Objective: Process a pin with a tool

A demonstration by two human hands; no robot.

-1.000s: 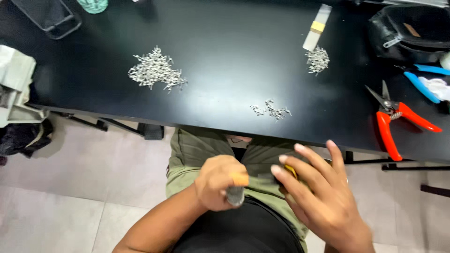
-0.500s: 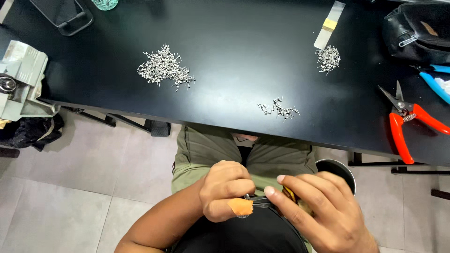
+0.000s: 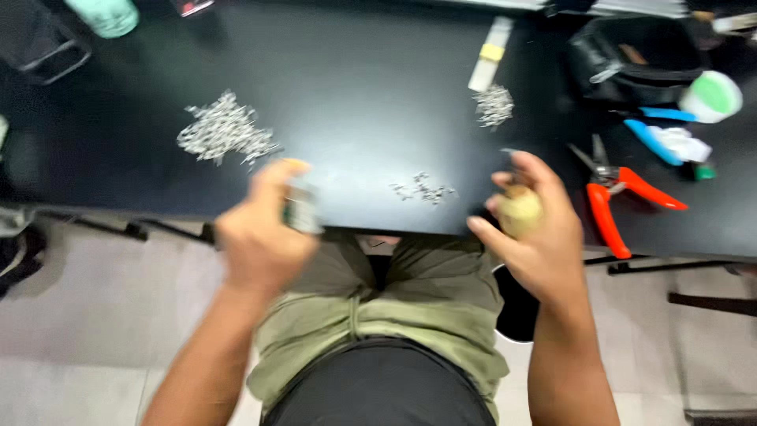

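The left hand [image 3: 264, 237] grips a small blurred grey part [image 3: 300, 207]; the right hand [image 3: 532, 229] is closed around a pale rounded object [image 3: 519, 211]. Both are raised at the tabletop [image 3: 371, 95] edge, beside the small metal-piece pile [image 3: 424, 189], within easy reach.

light: even, bright on your floor | glare: soft sheen on table [image 3: 371, 87] | blur: your hands smeared, frame soft throughout

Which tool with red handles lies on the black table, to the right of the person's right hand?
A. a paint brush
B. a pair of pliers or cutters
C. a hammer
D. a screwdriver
B. The red-handled pliers lie with two spread handles and short metal tips on the black table, just right of the right hand.
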